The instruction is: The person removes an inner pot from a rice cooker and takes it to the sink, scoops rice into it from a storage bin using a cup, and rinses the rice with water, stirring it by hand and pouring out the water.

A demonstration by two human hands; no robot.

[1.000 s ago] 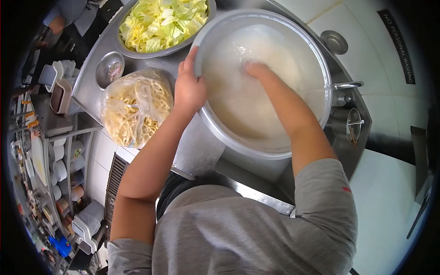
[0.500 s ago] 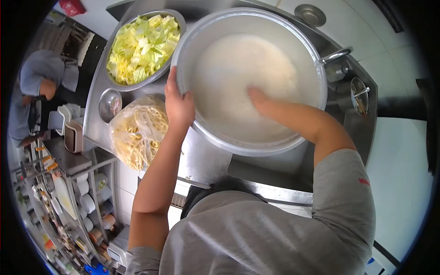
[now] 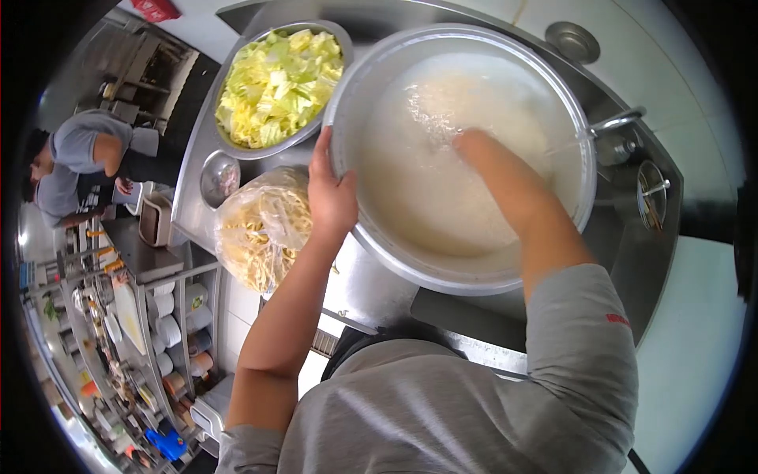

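A large round metal basin (image 3: 387,245) stands at the sink, full of cloudy whitish water (image 3: 410,189) with a pale mass, perhaps rice, beneath. My left hand (image 3: 332,193) holds the basin's left side at the rim, fingers along the outer wall. Inside, my right hand (image 3: 472,148) is dipped into the water near the middle; its fingers are hidden below the surface, and ripples and bubbles show beside it. Close to my left hand lies a clear plastic bag (image 3: 264,229) of pale yellow strips. Above that bag sits an oval metal bowl (image 3: 345,47) of chopped leafy cabbage or lettuce (image 3: 280,87).
A metal faucet (image 3: 620,121) reaches over the basin's right rim. At right, a round strainer or lid (image 3: 652,193) rests by the sink. A small metal bowl (image 3: 219,178) stands left. Another person (image 3: 91,154) works beyond, near shelves with stacked containers (image 3: 170,332).
My right hand has shifted slightly up within the basin, and bubbles now show beside it. My left hand keeps its hold. The whole view has swung, so everything sits further right and lower.
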